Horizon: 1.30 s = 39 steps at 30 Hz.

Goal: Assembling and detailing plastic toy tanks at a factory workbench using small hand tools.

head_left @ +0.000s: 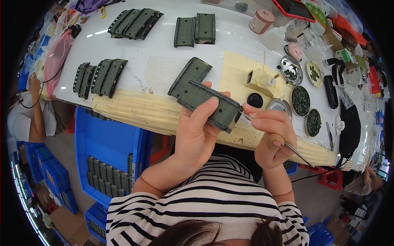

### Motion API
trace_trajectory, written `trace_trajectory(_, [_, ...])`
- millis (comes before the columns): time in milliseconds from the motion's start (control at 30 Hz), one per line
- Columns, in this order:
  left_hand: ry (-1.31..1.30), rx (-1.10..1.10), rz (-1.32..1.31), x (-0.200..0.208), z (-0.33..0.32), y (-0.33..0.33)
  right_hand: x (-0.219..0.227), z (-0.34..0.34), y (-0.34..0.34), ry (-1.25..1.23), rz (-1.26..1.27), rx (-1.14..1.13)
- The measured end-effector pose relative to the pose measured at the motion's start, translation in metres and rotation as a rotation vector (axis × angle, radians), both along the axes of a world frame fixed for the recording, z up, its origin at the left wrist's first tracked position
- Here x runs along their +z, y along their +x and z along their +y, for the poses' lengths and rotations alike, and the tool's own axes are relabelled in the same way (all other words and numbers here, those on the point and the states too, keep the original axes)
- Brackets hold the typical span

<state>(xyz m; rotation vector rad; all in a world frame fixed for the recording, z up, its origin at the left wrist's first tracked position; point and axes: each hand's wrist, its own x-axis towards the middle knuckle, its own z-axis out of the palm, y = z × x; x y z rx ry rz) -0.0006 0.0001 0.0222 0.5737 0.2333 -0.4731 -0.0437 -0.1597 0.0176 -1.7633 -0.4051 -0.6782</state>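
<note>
My left hand [197, 127] is closed round a dark green, ribbed rectangular piece [211, 102] with studded edges, thumb pressed on its face. Behind its upper left end, another green piece [193, 74] lies on the table and is partly covered. My right hand [275, 133] grips a thin metal pick [297, 152] like a pen; its tip meets the right end of the held piece. To the right of the hands stand round tins of small dark green bits [301, 101], a black round lid [255, 100] and a yellowish taped block [262, 83].
More green pieces lie in groups on the white table [156, 49], at the left [108, 77] and far side [135, 22]. Yellowish tape covers the near edge [135, 108]. A blue crate [111, 127] with similar pieces stands below left. A pink jar [262, 21] and a phone [293, 9] are far right.
</note>
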Motion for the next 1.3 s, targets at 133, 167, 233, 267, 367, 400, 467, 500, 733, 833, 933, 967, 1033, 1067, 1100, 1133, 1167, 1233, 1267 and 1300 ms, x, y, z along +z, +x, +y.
trace_trajectory(133, [0.017,0.012,0.006,0.0,0.0,-0.001,-0.001,0.001,0.0,-0.053,-0.037,-0.009])
trace_trajectory(167, [0.019,0.014,0.004,0.0,0.0,-0.001,-0.002,0.001,0.0,-0.065,-0.051,-0.01])
trace_trajectory(233, [0.018,0.013,0.006,-0.001,0.0,-0.001,-0.003,0.0,0.0,-0.048,-0.037,-0.006])
trace_trajectory(267, [0.014,0.01,0.009,-0.001,0.0,-0.001,-0.004,-0.001,0.001,-0.039,-0.03,-0.004])
trace_trajectory(367, [0.02,0.026,-0.004,-0.001,-0.001,-0.002,-0.007,-0.001,0.0,0.025,-0.004,0.002])
trace_trajectory(400, [0.024,0.035,-0.012,0.0,-0.001,-0.003,-0.007,-0.002,0.0,0.01,-0.007,0.004])
trace_trajectory(467, [0.042,0.03,-0.025,0.0,0.0,-0.003,-0.005,-0.003,-0.001,-0.02,-0.013,0.008])
trace_trajectory(500, [0.051,0.027,-0.032,0.001,0.0,-0.003,-0.003,-0.002,-0.002,-0.075,-0.031,-0.002])
trace_trajectory(733, [0.038,0.023,-0.025,0.001,-0.003,-0.004,-0.004,-0.003,-0.002,-0.099,-0.052,-0.034])
trace_trajectory(833, [0.023,0.025,-0.022,0.002,-0.005,-0.004,-0.008,0.0,-0.002,-0.038,-0.074,-0.056])
trace_trajectory(933, [0.03,0.028,-0.028,0.002,-0.005,-0.004,-0.006,-0.001,-0.003,-0.033,-0.05,-0.044])
trace_trajectory(967, [0.035,0.024,-0.039,0.001,-0.004,-0.004,-0.004,-0.002,-0.003,-0.041,-0.033,-0.035])
trace_trajectory(1033, [0.043,0.019,-0.048,0.0,-0.003,-0.004,-0.002,-0.004,-0.002,-0.043,-0.025,-0.018])
trace_trajectory(1067, [0.045,0.018,-0.046,0.0,-0.003,-0.004,-0.001,-0.004,-0.002,-0.045,-0.021,-0.009])
trace_trajectory(1100, [0.048,0.018,-0.043,0.0,-0.002,-0.004,-0.002,-0.004,-0.002,-0.03,-0.018,-0.009])
trace_trajectory(1133, [0.038,0.017,-0.034,0.001,-0.003,-0.004,-0.003,-0.005,-0.002,-0.017,-0.015,-0.008])
trace_trajectory(1167, [0.028,0.017,-0.025,0.001,-0.003,-0.004,-0.005,-0.005,-0.003,-0.003,-0.013,-0.007])
trace_trajectory(1233, [0.018,0.013,-0.011,0.002,-0.004,-0.004,-0.008,-0.005,-0.004,0.001,-0.011,-0.014])
trace_trajectory(1267, [0.017,0.009,-0.006,0.002,-0.004,-0.004,-0.009,-0.005,-0.004,0.003,-0.011,-0.017])
trace_trajectory(1300, [0.016,0.005,-0.002,0.002,-0.004,-0.004,-0.009,-0.005,-0.004,0.004,-0.014,-0.019])
